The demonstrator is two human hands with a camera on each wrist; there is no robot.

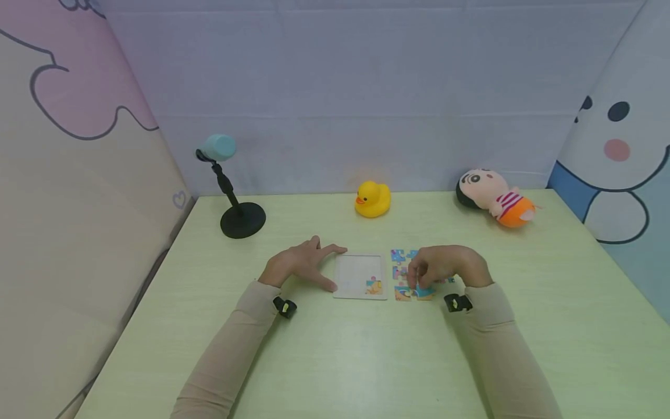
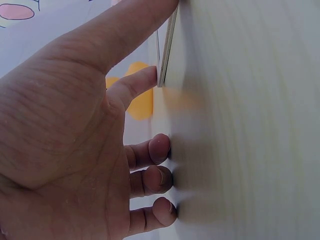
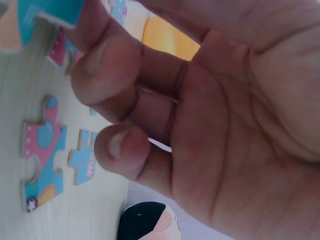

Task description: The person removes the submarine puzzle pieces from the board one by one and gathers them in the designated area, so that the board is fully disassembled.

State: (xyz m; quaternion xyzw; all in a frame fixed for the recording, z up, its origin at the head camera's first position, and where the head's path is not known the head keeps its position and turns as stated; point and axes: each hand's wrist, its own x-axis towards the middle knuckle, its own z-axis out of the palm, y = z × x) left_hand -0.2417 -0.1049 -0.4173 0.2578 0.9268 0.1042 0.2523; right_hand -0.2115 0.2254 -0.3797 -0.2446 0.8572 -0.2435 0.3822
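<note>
A flat white puzzle tray point(image 1: 350, 272) lies on the table with one jigsaw piece point(image 1: 374, 287) in its near right corner. My left hand point(image 1: 303, 263) rests at the tray's left side, thumb and index finger spread to its edge. In the left wrist view, the other fingers point(image 2: 159, 179) touch the tabletop. Over the loose puzzle pieces point(image 1: 399, 272) right of the tray, my right hand point(image 1: 442, 265) pinches a blue and peach puzzle piece point(image 3: 47, 12). Its remaining fingers point(image 3: 122, 150) are curled, and the hand covers part of the pieces below.
Behind the tray, a yellow rubber duck point(image 1: 373, 199) sits near the table's back edge. A plush doll point(image 1: 497, 198) lies at the back right. At the back left is a small lamp-like stand with a black round base point(image 1: 243, 220) and a light-blue head point(image 1: 220, 147).
</note>
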